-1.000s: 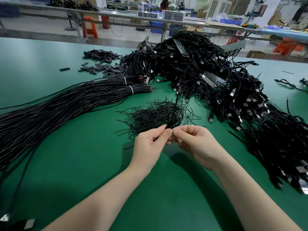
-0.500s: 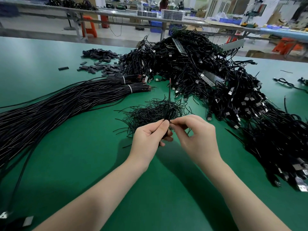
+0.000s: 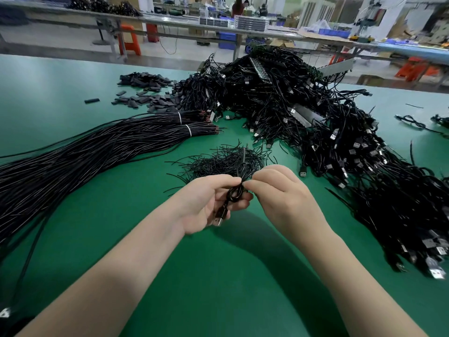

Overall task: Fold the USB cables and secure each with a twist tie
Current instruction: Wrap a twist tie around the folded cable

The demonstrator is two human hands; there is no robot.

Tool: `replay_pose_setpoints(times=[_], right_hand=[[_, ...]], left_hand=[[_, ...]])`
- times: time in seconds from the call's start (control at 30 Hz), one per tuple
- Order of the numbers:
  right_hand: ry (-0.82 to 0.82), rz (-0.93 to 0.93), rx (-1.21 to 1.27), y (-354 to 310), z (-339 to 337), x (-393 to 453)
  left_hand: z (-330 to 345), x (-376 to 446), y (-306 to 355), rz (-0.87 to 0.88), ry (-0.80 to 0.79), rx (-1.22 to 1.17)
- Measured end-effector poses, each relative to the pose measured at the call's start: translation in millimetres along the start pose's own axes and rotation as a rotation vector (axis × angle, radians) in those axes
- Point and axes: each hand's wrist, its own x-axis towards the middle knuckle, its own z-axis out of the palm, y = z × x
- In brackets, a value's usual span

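Observation:
My left hand (image 3: 206, 203) grips a folded black USB cable (image 3: 234, 194); its looped coil lies across my fingers and the silver plug hangs down near my palm. My right hand (image 3: 279, 190) pinches the cable's top where a thin black twist tie (image 3: 243, 155) sticks upward. Both hands meet above the green table (image 3: 218, 276), just in front of a loose heap of black twist ties (image 3: 226, 161).
A big tangled pile of black USB cables (image 3: 315, 122) fills the right and back. Long straight cable bundles (image 3: 97, 147) with white bands lie at the left. Small black sleeves (image 3: 145, 93) are scattered at the back left. Work benches stand behind.
The coil has turned in my left hand, so the loop and plug now face me. My right hand's fingers have rotated around the tie at the top.

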Motion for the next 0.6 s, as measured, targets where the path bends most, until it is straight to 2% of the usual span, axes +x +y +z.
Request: replay_pose_setpoints(times=[0.13, 0.37, 0.53, 0.6], right_hand=[[-0.034, 0.144, 0.150, -1.9, -9.4, 10.2], [-0.203, 0.417, 0.600, 0.4, -36.7, 22.9], [-0.226, 0.509, 0.689, -1.9, -37.1, 23.4], [-0.202, 0.606, 0.825, -2.2, -35.3, 23.1]], left_hand=[[-3.5, -4.4, 4.0, -0.048, -0.118, -0.102], [-5.2, -8.7, 3.6, 0.044, -0.248, -0.170], [-6.3, -5.2, 0.9, 0.143, -0.239, -0.073], [-7.1, -4.5, 0.7, 0.158, -0.239, -0.061]])
